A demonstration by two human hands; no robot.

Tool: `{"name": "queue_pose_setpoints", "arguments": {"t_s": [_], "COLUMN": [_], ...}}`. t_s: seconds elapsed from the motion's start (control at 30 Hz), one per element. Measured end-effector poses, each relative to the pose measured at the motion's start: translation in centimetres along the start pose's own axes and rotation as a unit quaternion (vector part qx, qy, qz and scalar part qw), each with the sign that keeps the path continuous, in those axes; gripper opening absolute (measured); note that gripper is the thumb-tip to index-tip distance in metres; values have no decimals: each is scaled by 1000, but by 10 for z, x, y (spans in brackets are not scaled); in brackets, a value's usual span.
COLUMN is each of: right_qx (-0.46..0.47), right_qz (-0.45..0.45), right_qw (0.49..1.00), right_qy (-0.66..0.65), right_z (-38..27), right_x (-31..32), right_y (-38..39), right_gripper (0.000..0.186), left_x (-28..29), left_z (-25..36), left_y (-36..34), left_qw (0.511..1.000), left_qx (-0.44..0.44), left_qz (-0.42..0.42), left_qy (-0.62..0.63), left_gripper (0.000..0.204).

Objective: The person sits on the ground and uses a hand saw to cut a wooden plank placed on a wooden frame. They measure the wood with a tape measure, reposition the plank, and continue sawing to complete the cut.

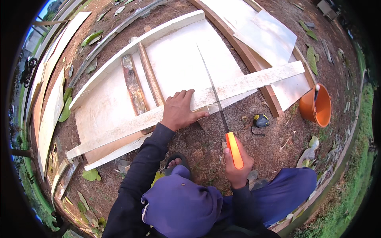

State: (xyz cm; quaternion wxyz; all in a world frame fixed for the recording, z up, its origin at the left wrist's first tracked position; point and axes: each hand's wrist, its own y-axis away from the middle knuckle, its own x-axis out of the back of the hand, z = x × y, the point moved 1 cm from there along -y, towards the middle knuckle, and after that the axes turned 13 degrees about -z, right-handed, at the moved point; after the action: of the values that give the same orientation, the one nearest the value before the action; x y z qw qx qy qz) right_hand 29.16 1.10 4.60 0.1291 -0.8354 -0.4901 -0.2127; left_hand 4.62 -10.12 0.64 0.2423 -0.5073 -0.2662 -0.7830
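My left hand grips a long whitish wooden plank, its fingers over the top and its thumb along the near edge. In my right hand is a handsaw with an orange and yellow handle. The saw's narrow dark blade crosses the plank just right of my left hand and touches its near edge. Under the plank lies a pale flat panel. Two rough sticks, one bark-covered and one slimmer, also lie on that panel.
A black and yellow tape measure lies on the soil right of the saw. Beyond it stands an orange bucket. A brown beam and white sheets lie at upper right. Long boards rest at left. My sandalled foot is near the plank.
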Motion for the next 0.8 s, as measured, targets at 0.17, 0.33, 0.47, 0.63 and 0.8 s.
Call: {"name": "queue_pose_setpoints", "arguments": {"t_s": [0.17,0.33,0.47,0.63,0.8], "right_qx": [4,-88,-76,-50,-32], "right_qz": [3,5,39,95,22], "right_qw": [997,992,994,991,996], "right_qy": [-75,-93,-72,-78,-77], "right_z": [-11,-4,-14,2,6], "right_x": [-4,14,23,64,59], "right_y": [2,8,9,0,-10], "right_gripper": [36,17,12,16,14], "left_x": [-11,-15,-11,13,-4], "left_z": [-5,7,25,67,55], "left_y": [1,2,-3,-15,4], "left_qw": [998,995,993,994,988], "left_qx": [14,22,16,9,56], "left_qz": [46,85,100,59,97], "left_qy": [36,56,64,88,108], "left_gripper": [81,80,82,80,85]}}
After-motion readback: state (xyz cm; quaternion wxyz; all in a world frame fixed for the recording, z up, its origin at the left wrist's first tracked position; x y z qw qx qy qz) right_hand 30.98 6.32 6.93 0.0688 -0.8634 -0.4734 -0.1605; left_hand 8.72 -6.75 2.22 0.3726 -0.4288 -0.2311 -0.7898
